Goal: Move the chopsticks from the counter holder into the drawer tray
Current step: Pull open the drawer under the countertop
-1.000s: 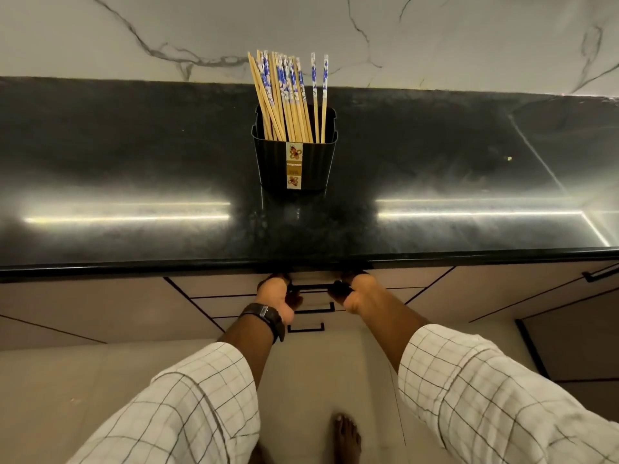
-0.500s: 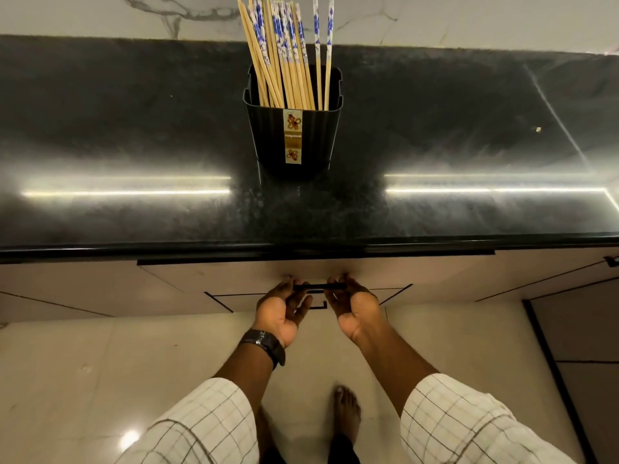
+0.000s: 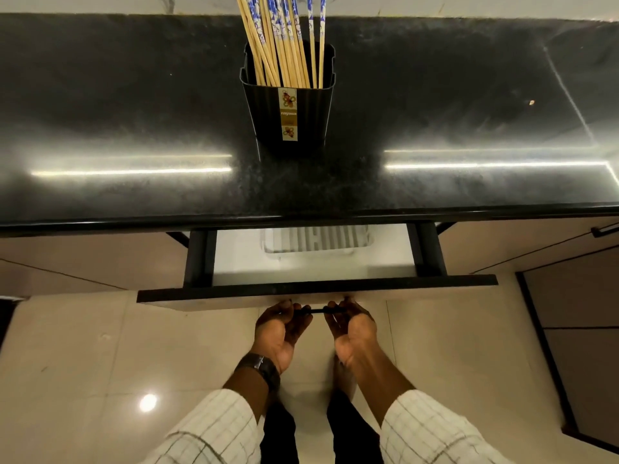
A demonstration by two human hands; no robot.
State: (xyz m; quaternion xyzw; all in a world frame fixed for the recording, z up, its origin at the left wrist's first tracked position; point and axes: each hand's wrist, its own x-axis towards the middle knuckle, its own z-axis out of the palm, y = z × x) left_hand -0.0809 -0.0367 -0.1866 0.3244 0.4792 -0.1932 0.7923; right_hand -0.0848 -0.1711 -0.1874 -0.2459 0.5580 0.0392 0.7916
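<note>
Chopsticks (image 3: pixel 284 41) stand in the black holder (image 3: pixel 288 115), tray (image 3: pixel 316 241) in the open drawer (image 3: pixel 315 291), left hand (image 3: pixel 279 333) and right hand (image 3: pixel 353 329) both gripping its handle (image 3: pixel 316 311).

Light strips are reflecting on the black counter (image 3: pixel 134 95); beige cabinets (image 3: pixel 83 259) are meeting a glossy floor (image 3: pixel 83 363).

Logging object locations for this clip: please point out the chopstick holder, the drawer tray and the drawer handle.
chopstick holder (image 3: pixel 268 115): head view, its dark front wall.
drawer tray (image 3: pixel 318 239): head view, its ribbed floor, partly under the counter.
drawer handle (image 3: pixel 318 311): head view, bare bar between the hands.
</note>
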